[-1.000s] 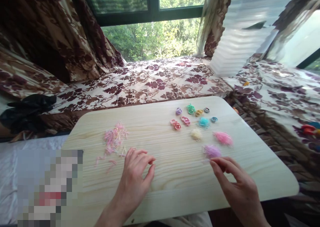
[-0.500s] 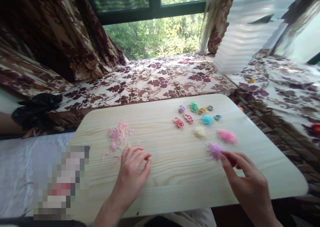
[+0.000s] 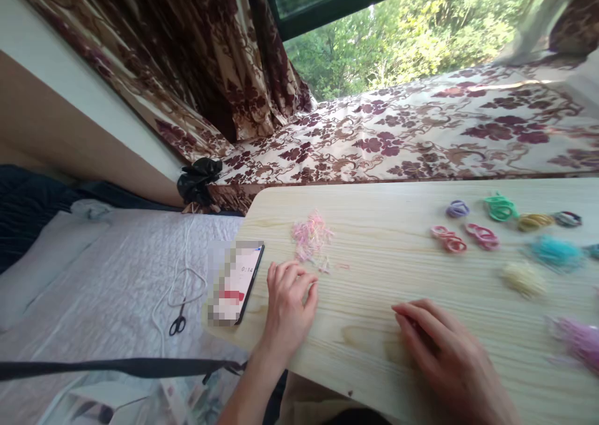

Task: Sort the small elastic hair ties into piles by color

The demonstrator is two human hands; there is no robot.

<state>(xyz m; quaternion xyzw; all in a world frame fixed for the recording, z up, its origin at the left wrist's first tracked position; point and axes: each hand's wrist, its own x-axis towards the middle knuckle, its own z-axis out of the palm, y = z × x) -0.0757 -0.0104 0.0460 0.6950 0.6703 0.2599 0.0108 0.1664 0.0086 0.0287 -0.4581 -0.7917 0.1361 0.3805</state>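
Note:
My left hand (image 3: 291, 297) rests at the near edge of a loose pile of small pink and pale bands (image 3: 311, 234), fingers bent and a little apart, nothing visible in them. Toward the middle of the table, my right hand (image 3: 442, 344) has its thumb and forefinger pressed together; whatever they hold is too small to name. Sorted bands lie on the right: purple (image 3: 457, 208), green (image 3: 500, 207), yellow (image 3: 535, 221), red (image 3: 449, 239), pink (image 3: 482, 236), blue (image 3: 556, 251), cream (image 3: 524, 279) and a lilac heap (image 3: 579, 339).
A phone (image 3: 238, 284) lies on the left edge of the wooden table (image 3: 374, 206). Scissors (image 3: 178, 324) and a white cable (image 3: 163, 300) are on the bed at left. A black bag (image 3: 199, 180) sits beyond the table's far left corner.
The view has swung left. My right hand has left the lilac heap and moved toward the middle of the table. My left hand stays near the mixed pile, now closer to the phone.

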